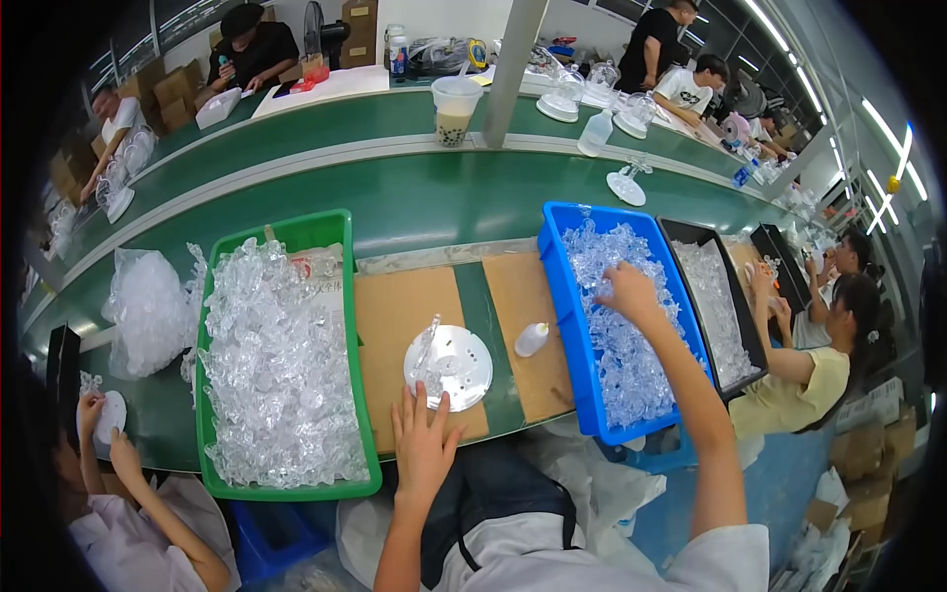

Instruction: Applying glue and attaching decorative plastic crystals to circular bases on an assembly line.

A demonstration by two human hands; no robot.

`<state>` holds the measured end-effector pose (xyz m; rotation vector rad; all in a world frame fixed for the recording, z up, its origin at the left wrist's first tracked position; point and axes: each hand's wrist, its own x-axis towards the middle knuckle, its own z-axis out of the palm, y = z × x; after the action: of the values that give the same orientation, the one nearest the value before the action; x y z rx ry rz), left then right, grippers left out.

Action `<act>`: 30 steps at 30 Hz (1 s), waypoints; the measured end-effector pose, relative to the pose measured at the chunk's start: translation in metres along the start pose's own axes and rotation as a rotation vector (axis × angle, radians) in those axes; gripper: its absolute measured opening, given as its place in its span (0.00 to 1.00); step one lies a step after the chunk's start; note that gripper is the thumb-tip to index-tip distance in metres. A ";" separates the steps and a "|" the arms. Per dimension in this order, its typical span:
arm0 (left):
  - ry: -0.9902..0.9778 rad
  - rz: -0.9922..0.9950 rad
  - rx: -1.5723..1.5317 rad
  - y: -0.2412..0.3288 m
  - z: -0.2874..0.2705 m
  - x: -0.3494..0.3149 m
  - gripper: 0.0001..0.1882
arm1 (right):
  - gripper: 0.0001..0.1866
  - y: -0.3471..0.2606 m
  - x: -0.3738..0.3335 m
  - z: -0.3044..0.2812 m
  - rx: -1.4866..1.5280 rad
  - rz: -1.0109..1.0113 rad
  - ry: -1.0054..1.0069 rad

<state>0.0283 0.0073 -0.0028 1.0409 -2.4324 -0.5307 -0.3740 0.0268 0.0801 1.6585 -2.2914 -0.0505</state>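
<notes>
A round white disc [472,363] with small holes lies on a brown cardboard sheet in front of me. One clear plastic piece [430,331] rests on its left side. My left hand [422,444] is open, fingers spread, with the fingertips at the disc's near edge. To the right, my right hand [631,294] reaches into a blue bin [575,370] heaped with small clear plastic pieces [631,365]. Its fingers are bent together among them; whatever is between the fingertips cannot be made out. A small white squeeze bottle [532,339] lies tilted between disc and bin.
A green bin [365,434] full of clear pieces stands at left, beside a bulging plastic bag [148,311]. Right of the blue bin is a black tray [755,375]. A drink cup [455,113] stands beyond, near a metal post [513,74]. Co-workers sit on both sides.
</notes>
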 end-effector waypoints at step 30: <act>-0.058 -0.123 -0.016 0.004 -0.001 -0.005 0.27 | 0.12 -0.209 -0.056 -0.017 1.030 -0.343 -0.133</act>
<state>0.0299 0.0137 -0.0012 1.1892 -2.4205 -0.6279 -0.1613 0.0132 0.0394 2.5411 -2.2047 1.1419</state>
